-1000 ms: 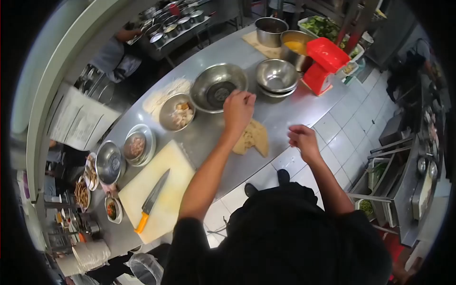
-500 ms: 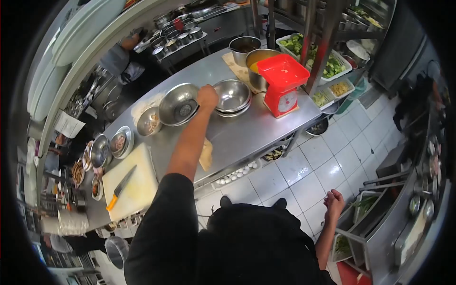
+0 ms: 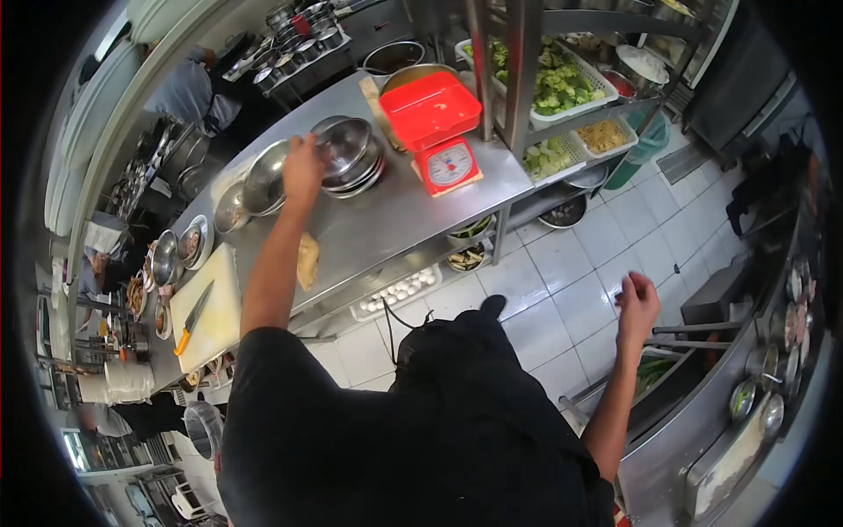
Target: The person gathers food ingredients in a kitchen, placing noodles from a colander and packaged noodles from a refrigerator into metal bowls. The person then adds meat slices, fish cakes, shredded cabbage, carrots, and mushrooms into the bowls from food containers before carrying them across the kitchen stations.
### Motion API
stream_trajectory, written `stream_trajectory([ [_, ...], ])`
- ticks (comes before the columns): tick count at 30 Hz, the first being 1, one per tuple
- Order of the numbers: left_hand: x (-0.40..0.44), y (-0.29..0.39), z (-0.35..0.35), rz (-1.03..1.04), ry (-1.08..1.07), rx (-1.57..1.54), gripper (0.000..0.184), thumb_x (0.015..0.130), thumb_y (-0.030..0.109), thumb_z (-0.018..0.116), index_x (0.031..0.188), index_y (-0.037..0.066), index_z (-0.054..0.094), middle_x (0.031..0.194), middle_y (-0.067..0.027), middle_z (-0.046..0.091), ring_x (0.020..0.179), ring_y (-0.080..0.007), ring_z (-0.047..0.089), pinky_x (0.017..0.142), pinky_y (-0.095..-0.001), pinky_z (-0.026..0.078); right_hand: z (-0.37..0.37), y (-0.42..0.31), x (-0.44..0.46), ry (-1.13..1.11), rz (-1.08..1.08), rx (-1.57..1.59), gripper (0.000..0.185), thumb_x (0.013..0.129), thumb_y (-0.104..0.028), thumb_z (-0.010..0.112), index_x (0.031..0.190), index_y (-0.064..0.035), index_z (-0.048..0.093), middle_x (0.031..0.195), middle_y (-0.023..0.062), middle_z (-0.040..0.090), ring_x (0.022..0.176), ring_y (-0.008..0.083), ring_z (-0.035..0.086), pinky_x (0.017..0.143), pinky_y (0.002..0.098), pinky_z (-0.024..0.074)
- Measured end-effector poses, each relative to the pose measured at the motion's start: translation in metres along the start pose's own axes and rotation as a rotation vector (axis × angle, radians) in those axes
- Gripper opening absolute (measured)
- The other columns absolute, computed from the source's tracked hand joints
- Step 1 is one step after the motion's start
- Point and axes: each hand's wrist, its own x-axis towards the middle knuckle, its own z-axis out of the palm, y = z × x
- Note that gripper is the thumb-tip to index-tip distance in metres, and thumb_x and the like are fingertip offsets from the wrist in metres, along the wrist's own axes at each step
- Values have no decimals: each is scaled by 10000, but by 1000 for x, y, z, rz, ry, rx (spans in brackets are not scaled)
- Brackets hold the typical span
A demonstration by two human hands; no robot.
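My left hand (image 3: 304, 169) is closed at the left rim of a shiny metal bowl (image 3: 349, 140), which is tilted and slightly blurred above a stack of metal bowls (image 3: 358, 183). Just left of that hand, a wide metal bowl (image 3: 266, 178) rests on the counter. Beyond it stands a smaller metal bowl (image 3: 231, 207). A pale yellow cloth (image 3: 307, 262) lies at the counter edge below my left forearm. Over the tiled floor, my right hand (image 3: 638, 303) hangs empty with its fingers loosely curled and apart.
A red kitchen scale (image 3: 448, 164) stands right of the bowls, with pots behind. A knife (image 3: 195, 316) lies on the white cutting board (image 3: 219, 294). Broccoli fills a basket (image 3: 601, 90) on the shelf. A tray of eggs (image 3: 399, 292) sits under the counter. Another person (image 3: 189, 92) stands across.
My left hand has taken hold of the top bowl's rim and tilted it up from the stack. The view has shifted rightward. My right hand still hangs at the side.
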Motion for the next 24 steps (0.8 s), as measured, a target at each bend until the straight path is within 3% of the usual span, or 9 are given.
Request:
stream_trajectory([
  [3, 8, 8, -28, -123, 137, 95, 274, 807, 180, 647, 1028, 27, 597, 980, -201, 609, 911, -378, 609, 780, -450, 488, 33, -37, 61, -140, -216, -70, 188, 871, -110, 640, 1002, 25, 648, 805, 66, 640, 669, 106, 578, 613, 254, 486],
  [4, 16, -41, -11, 153, 408, 94, 297, 808, 191, 645, 1028, -6, 608, 938, -166, 636, 840, -327, 627, 751, -414, 502, 44, -53, 84, -153, -265, -121, 196, 859, -97, 639, 1009, 28, 651, 850, 93, 668, 688, 124, 601, 643, 262, 493],
  [7, 10, 67, -153, -532, -154, -794, 348, 880, 83, 540, 1218, 8, 580, 1068, -85, 656, 899, -166, 637, 775, -295, 503, 59, -80, 149, -205, -370, -11, 218, 840, -116, 681, 1024, -2, 655, 851, 61, 662, 741, 119, 609, 688, 258, 500],
  [10, 42, 56, -162, -332, -490, -1037, 402, 738, 111, 591, 1125, 4, 585, 1087, -119, 632, 963, -215, 606, 876, -348, 474, 42, -96, 210, -125, -444, -91, 203, 815, -121, 688, 976, 0, 667, 812, 78, 648, 712, 119, 588, 646, 289, 489],
  [11, 44, 171, -196, -378, -408, -615, 374, 760, 56, 603, 1133, 69, 623, 877, -25, 608, 607, -111, 432, 502, -263, 360, 28, -96, 224, -166, -375, -57, 195, 815, -122, 683, 965, 2, 668, 804, 80, 645, 704, 116, 583, 639, 290, 486],
  [14, 61, 266, -143, -343, -617, -897, 100, 781, 77, 634, 870, 65, 591, 750, 9, 534, 532, -61, 389, 462, -212, 294, -22, -73, 264, -87, -317, -99, 216, 829, -135, 673, 989, 10, 658, 791, 68, 643, 663, 110, 579, 623, 282, 487],
  [15, 61, 302, -108, -262, -827, -1225, 360, 691, 88, 589, 1042, 4, 590, 1030, -114, 633, 944, -211, 606, 884, -335, 468, -38, -56, 273, -64, -206, -67, 238, 819, -156, 672, 993, 6, 656, 837, 102, 664, 718, 163, 620, 665, 306, 507],
  [20, 54, 523, 29, -382, -1107, -1422, 230, 748, -63, 562, 957, 31, 539, 865, -75, 640, 682, -159, 637, 462, -270, 556, -150, 41, 282, 162, 260, 56, 273, 819, -140, 648, 1038, 23, 649, 893, 115, 669, 741, 174, 655, 612, 296, 546],
  [24, 50, 690, 91, -286, -1232, -1546, 177, 771, -92, 559, 891, 25, 501, 859, -107, 619, 661, -173, 649, 533, -296, 600, -256, 116, 287, 467, 355, 150, 224, 816, -76, 671, 1011, 28, 640, 784, 68, 639, 586, 124, 598, 508, 254, 482],
])
